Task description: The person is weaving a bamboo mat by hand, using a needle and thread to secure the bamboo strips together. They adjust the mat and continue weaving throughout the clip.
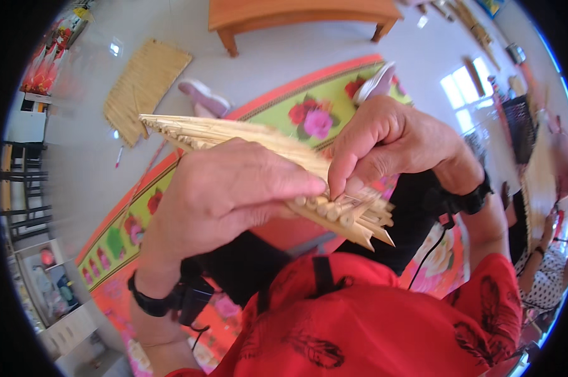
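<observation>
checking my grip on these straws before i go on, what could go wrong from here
1. The straws are held in a fanned row by the left hand; a looser grip might let them slide apart.
2. The right hand pinches near the pointed cut ends, which could prick a fingertip.
3. Pressing hard there may crack the thin stalks.

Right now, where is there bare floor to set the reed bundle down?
Bare grey floor lies between the woven mat and the wooden bench. It is crowded where both hands, left and right, grip the reed bundle over the floral mat.
</observation>
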`<action>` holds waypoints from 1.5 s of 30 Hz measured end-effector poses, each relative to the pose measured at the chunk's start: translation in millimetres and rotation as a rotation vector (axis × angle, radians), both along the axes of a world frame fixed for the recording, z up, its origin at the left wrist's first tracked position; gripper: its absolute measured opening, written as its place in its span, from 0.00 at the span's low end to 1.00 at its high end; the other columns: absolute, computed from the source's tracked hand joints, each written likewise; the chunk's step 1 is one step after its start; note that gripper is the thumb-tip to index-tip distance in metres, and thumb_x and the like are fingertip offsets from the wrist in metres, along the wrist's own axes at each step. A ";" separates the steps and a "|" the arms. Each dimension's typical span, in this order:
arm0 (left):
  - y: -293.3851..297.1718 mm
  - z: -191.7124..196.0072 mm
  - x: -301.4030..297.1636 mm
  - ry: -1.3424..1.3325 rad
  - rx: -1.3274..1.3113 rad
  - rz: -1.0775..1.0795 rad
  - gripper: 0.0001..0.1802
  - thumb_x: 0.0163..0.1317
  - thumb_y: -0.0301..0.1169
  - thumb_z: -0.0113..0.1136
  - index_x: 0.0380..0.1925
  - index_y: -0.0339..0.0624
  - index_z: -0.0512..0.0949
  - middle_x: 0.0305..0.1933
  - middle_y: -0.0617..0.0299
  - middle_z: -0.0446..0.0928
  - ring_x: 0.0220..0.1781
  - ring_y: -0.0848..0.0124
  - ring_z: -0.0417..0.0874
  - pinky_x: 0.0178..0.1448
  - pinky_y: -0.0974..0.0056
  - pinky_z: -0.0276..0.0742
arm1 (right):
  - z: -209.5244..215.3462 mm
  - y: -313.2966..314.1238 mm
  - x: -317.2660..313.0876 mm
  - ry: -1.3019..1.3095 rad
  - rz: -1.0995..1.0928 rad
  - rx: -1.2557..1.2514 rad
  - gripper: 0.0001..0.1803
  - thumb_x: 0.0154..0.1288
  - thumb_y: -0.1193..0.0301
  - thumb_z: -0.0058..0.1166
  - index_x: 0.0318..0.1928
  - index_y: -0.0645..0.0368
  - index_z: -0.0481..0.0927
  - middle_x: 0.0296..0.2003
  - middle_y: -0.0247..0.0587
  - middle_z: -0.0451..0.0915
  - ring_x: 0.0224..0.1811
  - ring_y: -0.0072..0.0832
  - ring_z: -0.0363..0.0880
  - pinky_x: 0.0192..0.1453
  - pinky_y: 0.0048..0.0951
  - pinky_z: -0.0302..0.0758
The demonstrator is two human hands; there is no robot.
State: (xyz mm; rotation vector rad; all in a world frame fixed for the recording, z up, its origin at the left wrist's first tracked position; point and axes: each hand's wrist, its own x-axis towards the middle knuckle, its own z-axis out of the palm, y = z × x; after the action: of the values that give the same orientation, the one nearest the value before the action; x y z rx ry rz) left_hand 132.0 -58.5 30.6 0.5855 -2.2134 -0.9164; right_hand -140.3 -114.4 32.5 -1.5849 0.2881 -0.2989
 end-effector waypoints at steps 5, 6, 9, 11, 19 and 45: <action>-37.0 14.4 -11.5 0.007 0.151 -0.059 0.19 0.56 0.22 0.72 0.50 0.41 0.87 0.41 0.55 0.88 0.40 0.62 0.89 0.46 0.63 0.83 | 13.3 -10.1 -23.3 0.174 -0.232 0.134 0.08 0.69 0.75 0.68 0.46 0.62 0.91 0.33 0.29 0.86 0.30 0.11 0.77 0.31 0.17 0.71; -40.9 16.4 -13.1 0.008 0.181 -0.073 0.19 0.56 0.22 0.72 0.49 0.40 0.87 0.41 0.55 0.88 0.40 0.62 0.89 0.46 0.64 0.83 | 13.3 -10.4 -26.0 0.180 -0.263 0.176 0.08 0.69 0.75 0.68 0.46 0.62 0.91 0.33 0.28 0.86 0.29 0.11 0.77 0.30 0.17 0.71; -46.7 23.2 -19.6 -0.021 0.364 -0.055 0.19 0.56 0.21 0.71 0.50 0.38 0.87 0.42 0.53 0.88 0.41 0.62 0.89 0.47 0.64 0.83 | 6.0 -9.7 -32.6 0.181 -0.347 0.168 0.06 0.70 0.74 0.68 0.45 0.60 0.91 0.32 0.26 0.85 0.27 0.10 0.74 0.28 0.16 0.67; -50.0 25.2 -22.9 -0.038 0.407 -0.056 0.19 0.56 0.22 0.72 0.50 0.38 0.86 0.43 0.51 0.88 0.41 0.61 0.89 0.47 0.63 0.83 | 7.2 -8.8 -37.7 0.167 -0.380 0.189 0.06 0.70 0.74 0.67 0.44 0.61 0.90 0.31 0.24 0.83 0.26 0.10 0.71 0.27 0.16 0.66; -68.9 4.0 -33.2 0.060 -0.018 -0.122 0.18 0.60 0.21 0.71 0.52 0.41 0.86 0.38 0.59 0.86 0.32 0.70 0.87 0.33 0.67 0.81 | 8.8 -13.9 -48.1 0.180 -0.430 0.136 0.05 0.69 0.76 0.67 0.44 0.62 0.91 0.28 0.24 0.81 0.24 0.11 0.70 0.26 0.17 0.65; -63.4 22.8 -45.3 -0.084 0.198 -0.133 0.21 0.52 0.18 0.73 0.49 0.34 0.87 0.40 0.53 0.87 0.39 0.64 0.88 0.46 0.63 0.83 | 49.5 -0.2 -49.7 0.360 -0.306 -0.386 0.07 0.68 0.78 0.60 0.42 0.69 0.88 0.27 0.41 0.84 0.22 0.24 0.79 0.27 0.26 0.73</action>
State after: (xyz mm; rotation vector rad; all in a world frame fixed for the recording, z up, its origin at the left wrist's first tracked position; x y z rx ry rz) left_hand 86.7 -121.9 53.5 0.5822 -2.2732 -1.2106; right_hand -190.0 -114.6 82.0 -1.9766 0.7945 -0.3154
